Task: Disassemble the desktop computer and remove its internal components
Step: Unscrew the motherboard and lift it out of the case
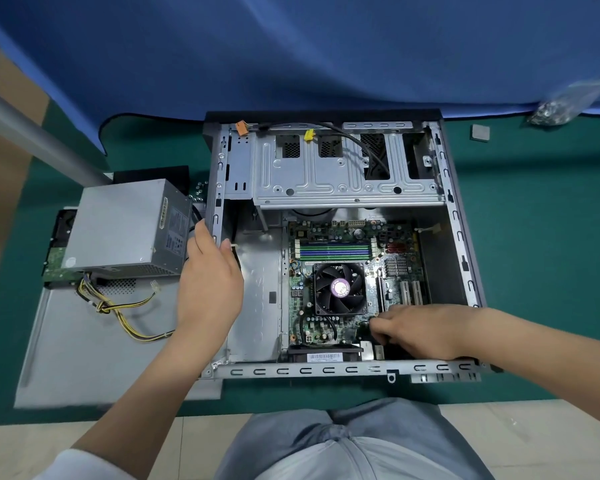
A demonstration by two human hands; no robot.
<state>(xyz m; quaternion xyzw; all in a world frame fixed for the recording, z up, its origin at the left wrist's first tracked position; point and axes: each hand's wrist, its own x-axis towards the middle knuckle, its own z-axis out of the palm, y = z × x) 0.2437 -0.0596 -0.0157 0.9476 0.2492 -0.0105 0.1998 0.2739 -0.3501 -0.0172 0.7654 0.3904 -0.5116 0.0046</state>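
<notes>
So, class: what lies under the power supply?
Under the power supply sit a hard drive's green board and the removed side panel. Most of the drive is covered.

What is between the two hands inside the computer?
In the head view, bare metal case floor and the black cooler fan on the motherboard lie between the left hand and right hand.

The computer case (343,244) is bare silver-grey metal with a black outer rim. Its motherboard (347,282) is green, with green and blue memory slots (335,250) and a black fan (340,289) bearing a purplish label. The power supply (125,226) is grey, trailing yellow and black wires (118,306). The mat (541,237) is teal, the cloth (291,53) blue; the bag (565,102) looks clear, though blurred.
</notes>
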